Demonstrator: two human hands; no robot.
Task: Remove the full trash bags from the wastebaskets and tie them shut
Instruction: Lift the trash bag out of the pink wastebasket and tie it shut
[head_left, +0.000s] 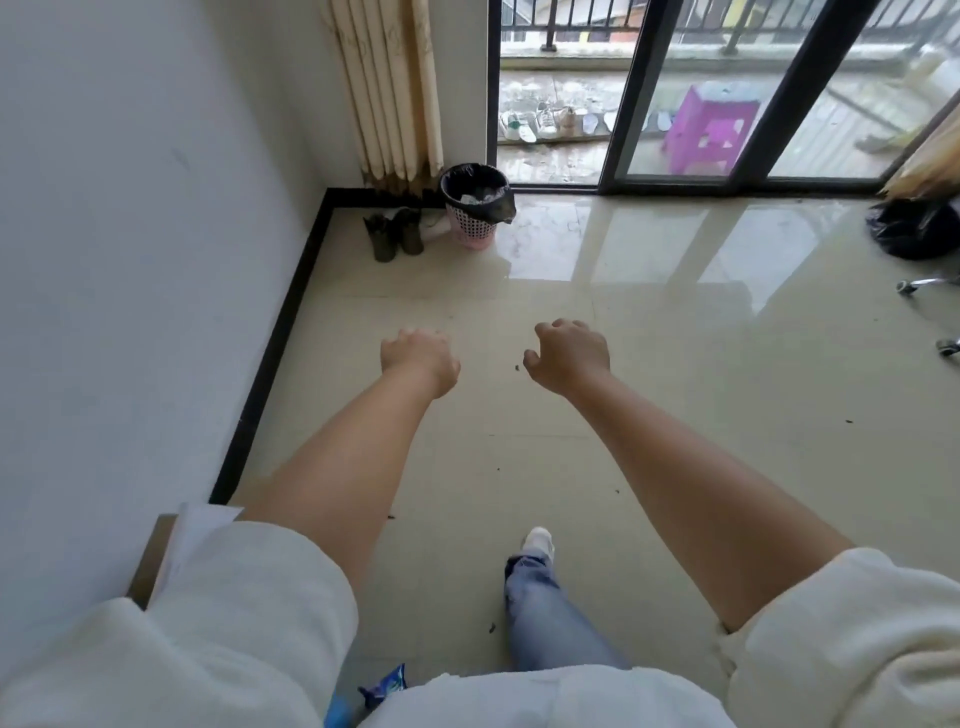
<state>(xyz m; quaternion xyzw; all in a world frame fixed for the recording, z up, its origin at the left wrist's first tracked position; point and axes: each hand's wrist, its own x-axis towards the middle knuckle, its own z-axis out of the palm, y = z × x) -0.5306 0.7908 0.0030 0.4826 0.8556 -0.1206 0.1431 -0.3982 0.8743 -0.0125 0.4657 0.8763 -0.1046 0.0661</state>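
Both arms stretched forward, left hand (418, 356) and right hand (570, 357) loosely curled, holding nothing

A pink lattice wastebasket (470, 224) stands upright on the floor in the far left corner, lined with a black trash bag (480, 189) folded over its rim, litter inside. Another black bag (914, 228) lies far right.

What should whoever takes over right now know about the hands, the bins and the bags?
Left hand and right hand: both empty, fingers loosely curled, stretched out over the floor.
Pink wastebasket: in the corner by the curtain, its black trash bag still inside, open, with rubbish in it.
Another black bag lies on the floor at far right; cannot tell whether it is tied.
Left to do: lift the corner bag out and tie it.
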